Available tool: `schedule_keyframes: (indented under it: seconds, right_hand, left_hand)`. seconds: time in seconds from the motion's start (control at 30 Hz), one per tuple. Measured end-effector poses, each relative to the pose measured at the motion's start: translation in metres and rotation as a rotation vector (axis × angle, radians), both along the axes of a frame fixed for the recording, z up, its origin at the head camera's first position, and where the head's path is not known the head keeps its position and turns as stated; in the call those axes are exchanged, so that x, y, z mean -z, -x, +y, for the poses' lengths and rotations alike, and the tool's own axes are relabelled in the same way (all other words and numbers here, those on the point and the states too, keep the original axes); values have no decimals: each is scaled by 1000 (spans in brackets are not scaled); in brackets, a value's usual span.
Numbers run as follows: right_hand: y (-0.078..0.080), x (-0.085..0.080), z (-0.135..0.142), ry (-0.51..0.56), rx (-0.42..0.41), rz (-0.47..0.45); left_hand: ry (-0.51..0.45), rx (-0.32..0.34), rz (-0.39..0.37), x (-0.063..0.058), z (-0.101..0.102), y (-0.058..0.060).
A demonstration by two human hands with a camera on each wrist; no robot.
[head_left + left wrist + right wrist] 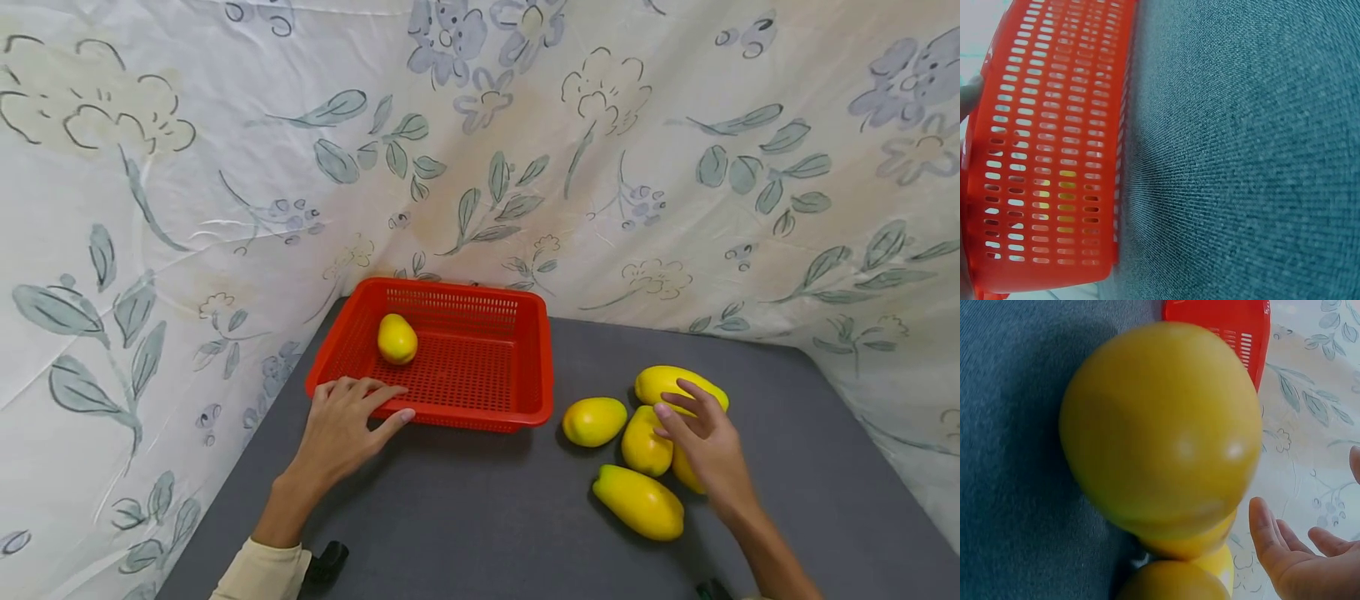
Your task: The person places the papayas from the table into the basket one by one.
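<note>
My left hand [341, 429] rests at the near left rim of a red plastic basket [543, 358], its fingers reaching over the edge. The left wrist view shows a fingertip beside the slotted basket wall [1054, 144]. Inside the basket, toward its left, lies one yellow fruit [397, 339]. Over on the right, my right hand [708, 442] hovers above a group of yellow fruits, fingers loosely bent and nothing in them. It partly covers a long fruit [667, 381] and another fruit [686, 471]. The right wrist view has a large yellow fruit [1160, 431] close to the camera.
Between basket and group sits a yellow fruit [595, 422]; beside it is a rounder one [647, 442]. A longer fruit [639, 502] lies nearest me. All are on a dark grey tabletop [465, 517]. Flowered cloth [487, 167] hangs behind and along both sides.
</note>
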State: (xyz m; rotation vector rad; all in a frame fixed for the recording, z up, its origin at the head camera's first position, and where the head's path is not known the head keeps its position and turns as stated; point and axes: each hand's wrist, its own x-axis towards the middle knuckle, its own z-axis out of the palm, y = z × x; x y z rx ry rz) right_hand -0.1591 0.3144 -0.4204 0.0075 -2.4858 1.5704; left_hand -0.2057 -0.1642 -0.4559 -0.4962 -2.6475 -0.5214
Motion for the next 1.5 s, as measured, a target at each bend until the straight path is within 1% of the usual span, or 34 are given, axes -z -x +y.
schedule_keyframes:
  seconds: [0.3,0.5,0.7,1.1,1.3,1.4,1.5]
  right_hand:
    - [2,-1,12,-42,58,-6]
    - [4,-2,19,-56,77,-17]
    - [3,-3,28,-81,107,-29]
    - [0,0,40,-102,165,-68]
    - [-1,1,46,-116,212,-68]
    - [-1,0,49,-125,235,-85]
    - [-1,1,53,-138,252,-123]
  left_hand:
    - [-6,-8,-11,-1,2,0]
    - [-9,-16,-14,0,2,1]
    - [-13,-18,-14,0,2,1]
    - [-13,-14,-9,0,2,0]
    - [-8,-17,-7,0,2,1]
    - [-6,-18,-6,0,2,1]
    - [-6,-18,-7,0,3,1]
